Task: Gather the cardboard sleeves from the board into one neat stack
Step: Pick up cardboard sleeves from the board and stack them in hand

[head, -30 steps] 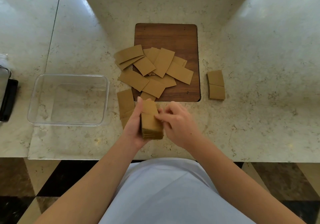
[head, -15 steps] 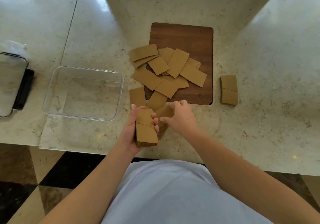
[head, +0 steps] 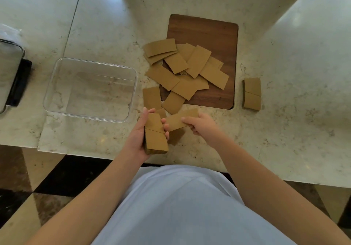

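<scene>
We see left hand (head: 139,136) gripping a sleeve stack (head: 155,134); right hand (head: 201,126) holds one sleeve (head: 179,119) beside it.

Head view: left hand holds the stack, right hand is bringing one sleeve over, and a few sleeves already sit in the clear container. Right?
Not quite. The head view shows the clear container holding no sleeves. The rest stands: the left hand holds the stack, and the right hand carries one sleeve toward it. The loose sleeves lie on and around the wooden board.
</scene>
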Action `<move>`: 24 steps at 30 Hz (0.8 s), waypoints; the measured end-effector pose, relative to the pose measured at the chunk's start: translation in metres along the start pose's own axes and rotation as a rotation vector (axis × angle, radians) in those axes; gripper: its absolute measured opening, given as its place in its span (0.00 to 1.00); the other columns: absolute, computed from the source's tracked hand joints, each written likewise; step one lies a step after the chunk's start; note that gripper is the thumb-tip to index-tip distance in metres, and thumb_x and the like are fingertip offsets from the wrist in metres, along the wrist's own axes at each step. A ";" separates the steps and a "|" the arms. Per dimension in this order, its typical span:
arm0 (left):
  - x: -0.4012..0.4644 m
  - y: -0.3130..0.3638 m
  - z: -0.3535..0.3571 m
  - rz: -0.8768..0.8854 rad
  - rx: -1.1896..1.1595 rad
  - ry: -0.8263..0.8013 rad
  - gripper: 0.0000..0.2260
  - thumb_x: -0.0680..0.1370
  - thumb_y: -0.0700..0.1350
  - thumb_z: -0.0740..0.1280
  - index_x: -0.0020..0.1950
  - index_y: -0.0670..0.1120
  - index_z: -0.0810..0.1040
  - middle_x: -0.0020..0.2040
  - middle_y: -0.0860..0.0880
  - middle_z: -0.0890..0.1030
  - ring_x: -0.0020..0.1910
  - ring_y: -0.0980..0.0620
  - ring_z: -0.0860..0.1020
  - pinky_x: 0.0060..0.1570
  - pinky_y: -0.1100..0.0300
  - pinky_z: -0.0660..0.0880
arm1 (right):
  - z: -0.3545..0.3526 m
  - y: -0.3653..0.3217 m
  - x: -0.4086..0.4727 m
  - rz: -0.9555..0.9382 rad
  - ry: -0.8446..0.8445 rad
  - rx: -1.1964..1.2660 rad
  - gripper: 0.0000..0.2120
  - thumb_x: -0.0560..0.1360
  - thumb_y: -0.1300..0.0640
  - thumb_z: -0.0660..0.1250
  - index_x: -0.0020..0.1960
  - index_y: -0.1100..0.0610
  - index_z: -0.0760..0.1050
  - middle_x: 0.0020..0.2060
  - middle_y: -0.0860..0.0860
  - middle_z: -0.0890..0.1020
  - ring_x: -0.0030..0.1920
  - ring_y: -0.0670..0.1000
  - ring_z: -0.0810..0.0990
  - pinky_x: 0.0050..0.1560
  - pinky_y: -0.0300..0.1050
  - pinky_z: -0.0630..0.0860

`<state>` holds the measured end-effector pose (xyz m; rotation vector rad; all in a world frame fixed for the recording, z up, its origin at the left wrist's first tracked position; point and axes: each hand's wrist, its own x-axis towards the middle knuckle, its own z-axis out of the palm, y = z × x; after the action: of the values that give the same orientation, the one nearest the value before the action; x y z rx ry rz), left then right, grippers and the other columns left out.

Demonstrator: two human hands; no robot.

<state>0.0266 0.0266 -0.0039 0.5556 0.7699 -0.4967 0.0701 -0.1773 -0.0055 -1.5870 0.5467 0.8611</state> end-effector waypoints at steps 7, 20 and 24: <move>0.003 0.000 0.007 -0.034 0.022 -0.014 0.21 0.77 0.61 0.71 0.64 0.51 0.76 0.49 0.40 0.82 0.43 0.44 0.81 0.41 0.50 0.83 | -0.016 -0.008 -0.014 0.083 -0.043 0.070 0.06 0.81 0.59 0.68 0.46 0.58 0.78 0.36 0.54 0.83 0.32 0.48 0.79 0.38 0.42 0.74; 0.004 -0.003 0.009 0.006 0.153 0.027 0.17 0.79 0.59 0.70 0.60 0.50 0.79 0.46 0.42 0.83 0.41 0.44 0.82 0.40 0.50 0.83 | -0.015 -0.020 -0.018 0.100 0.097 -0.029 0.09 0.77 0.66 0.64 0.55 0.58 0.71 0.31 0.52 0.70 0.25 0.48 0.66 0.25 0.41 0.61; 0.005 -0.006 0.011 0.025 0.256 0.045 0.20 0.76 0.60 0.72 0.61 0.50 0.79 0.48 0.41 0.83 0.44 0.44 0.83 0.44 0.48 0.84 | -0.010 -0.042 -0.019 0.296 0.021 -0.107 0.18 0.78 0.67 0.58 0.65 0.56 0.75 0.27 0.51 0.62 0.23 0.48 0.60 0.24 0.38 0.56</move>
<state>0.0318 0.0140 -0.0023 0.8156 0.7461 -0.5651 0.0925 -0.1805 0.0360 -1.6376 0.7750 1.1108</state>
